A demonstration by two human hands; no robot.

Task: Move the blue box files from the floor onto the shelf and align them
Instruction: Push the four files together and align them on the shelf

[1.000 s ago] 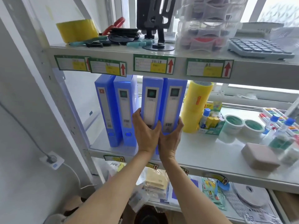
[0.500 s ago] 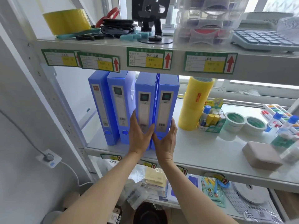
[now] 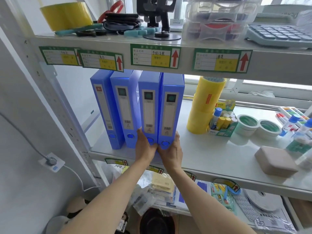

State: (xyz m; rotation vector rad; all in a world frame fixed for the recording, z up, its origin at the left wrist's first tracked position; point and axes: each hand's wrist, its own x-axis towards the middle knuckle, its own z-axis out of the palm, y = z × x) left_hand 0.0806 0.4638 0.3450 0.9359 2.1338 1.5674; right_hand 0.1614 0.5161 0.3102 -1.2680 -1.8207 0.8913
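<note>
Several blue box files stand upright, spines outward, at the left end of the white middle shelf (image 3: 211, 159). The two left files (image 3: 104, 108) (image 3: 124, 107) stand free. My left hand (image 3: 145, 147) grips the bottom of the third file (image 3: 148, 105). My right hand (image 3: 172, 151) grips the bottom of the fourth file (image 3: 171, 112). These two files are pressed side by side, and their bases sit nearer the shelf's front edge than the other two. My thumbs meet between their lower spines.
A tall stack of yellow tape rolls (image 3: 205, 105) stands just right of the files. A box of glue sticks (image 3: 222, 120), white tape rolls (image 3: 248, 123) and a pink case (image 3: 275, 160) lie further right. The upper shelf (image 3: 118, 41) hangs low above the files.
Both hands have slid down the two right files from mid-spine to their bottom ends. The pair now stands upright beside the other files, closer to them than a second ago.
</note>
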